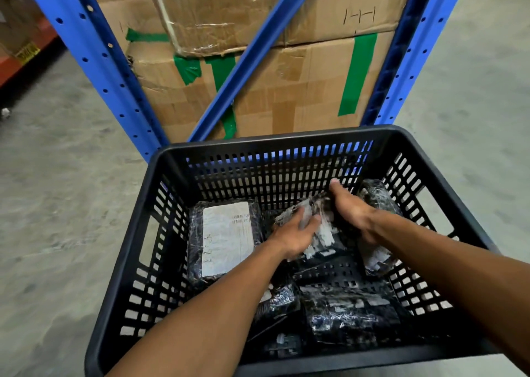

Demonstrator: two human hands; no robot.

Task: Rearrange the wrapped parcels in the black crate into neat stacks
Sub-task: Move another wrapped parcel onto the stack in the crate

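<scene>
A black slotted crate (275, 140) stands on the floor below me and holds several parcels wrapped in shiny black film. One parcel with a large white label (228, 237) lies flat at the left. In the middle, a parcel (321, 230) is tilted up, and both hands grip it: my left hand (296, 233) on its near left edge, my right hand (348, 207) over its far right side. Another parcel (378, 196) leans against the right wall. More parcels (350, 316) lie near the front, partly hidden by my forearms.
Directly behind the crate rises a blue metal rack (94, 58) with a diagonal brace, holding large cardboard boxes (301, 90) patched with green tape. Grey concrete floor (57, 204) spreads to both sides. An orange shelf edge (17, 58) shows at far left.
</scene>
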